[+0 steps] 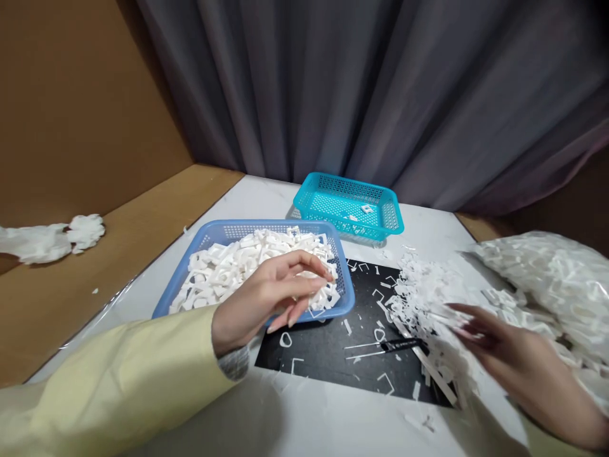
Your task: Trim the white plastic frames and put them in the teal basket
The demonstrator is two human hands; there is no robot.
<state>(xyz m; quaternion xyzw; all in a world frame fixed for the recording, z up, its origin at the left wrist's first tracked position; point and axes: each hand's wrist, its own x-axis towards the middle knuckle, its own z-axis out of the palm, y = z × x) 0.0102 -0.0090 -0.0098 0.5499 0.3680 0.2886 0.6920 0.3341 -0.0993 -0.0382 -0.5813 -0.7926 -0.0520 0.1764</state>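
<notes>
My left hand (273,292) hovers over the right side of a blue basket (343,273) heaped with small white plastic pieces (228,266). Its fingers are curved and apart, with nothing visible between them. A thin white angular bit (316,312) shows below the fingers at the basket rim. Blurred by motion, my right hand (499,349) is at the pile of white scraps (421,289). Its fingers seem closed around something whitish that I cannot make out. Black-handled tweezers (387,347) lie on the black mat (323,355) between my hands.
A turquoise basket (394,212) with a few white pieces stands at the back, before a grey curtain (304,82). At right, a clear bag (556,273) bulges with white pieces. White crumpled material (52,240) lies on the cardboard at left. Thin white offcuts litter the mat.
</notes>
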